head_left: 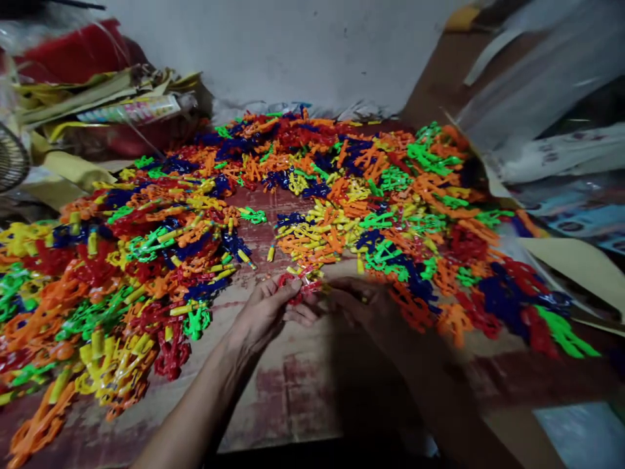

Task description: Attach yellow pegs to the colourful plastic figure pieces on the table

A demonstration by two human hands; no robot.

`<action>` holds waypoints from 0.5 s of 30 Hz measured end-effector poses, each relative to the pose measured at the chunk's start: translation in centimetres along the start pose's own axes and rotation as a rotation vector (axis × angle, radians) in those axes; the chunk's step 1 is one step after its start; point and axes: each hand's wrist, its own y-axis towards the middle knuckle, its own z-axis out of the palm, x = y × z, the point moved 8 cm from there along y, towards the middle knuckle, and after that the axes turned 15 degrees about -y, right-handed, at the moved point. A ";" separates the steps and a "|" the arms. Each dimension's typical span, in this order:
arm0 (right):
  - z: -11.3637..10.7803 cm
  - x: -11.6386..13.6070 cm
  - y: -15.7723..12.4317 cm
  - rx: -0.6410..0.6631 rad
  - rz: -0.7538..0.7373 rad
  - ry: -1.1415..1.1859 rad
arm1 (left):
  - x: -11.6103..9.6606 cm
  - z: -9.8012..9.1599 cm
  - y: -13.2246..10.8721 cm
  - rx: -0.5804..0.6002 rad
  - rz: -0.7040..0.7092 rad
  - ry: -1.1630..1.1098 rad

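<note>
My left hand (267, 307) is closed on a red plastic toy piece (303, 290), thumb on top, low over the middle of the table. Close to its right side is my right hand (362, 298), in shadow, with its fingers pinched together near the red piece. What those fingers hold is too dark to make out. Just beyond the hands lies a pile of small yellow tubes (336, 220) mixed with orange pieces. One yellow tube (271, 253) lies apart on the tabletop.
Heaps of orange, green, red, blue and yellow plastic pieces spread left (100, 280) and right (415, 215) over the worn table (288, 397). Stacked sacks and a red container (73, 53) stand back left, by a fan (10, 159). Plastic bags (547, 143) line the right; a wall (293, 52) closes the back.
</note>
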 end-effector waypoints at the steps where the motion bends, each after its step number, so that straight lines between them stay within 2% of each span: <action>1: -0.4 -0.2 -0.1 -0.032 -0.007 0.054 | 0.3 0.2 0.0 0.030 -0.017 0.025; 3: -1.0 -0.6 -0.3 -0.070 -0.037 0.105 | 1.2 0.7 -0.2 0.098 -0.062 0.063; 6: -0.5 -0.7 -0.6 0.002 -0.097 0.111 | 2.2 1.0 -0.5 0.163 -0.113 0.089; 11: 0.2 0.2 -1.4 0.036 -0.184 0.175 | 2.4 1.1 -0.4 0.146 -0.131 0.117; 15: 0.7 0.2 -1.6 0.055 -0.166 0.122 | 1.9 0.7 -0.6 0.135 -0.124 0.142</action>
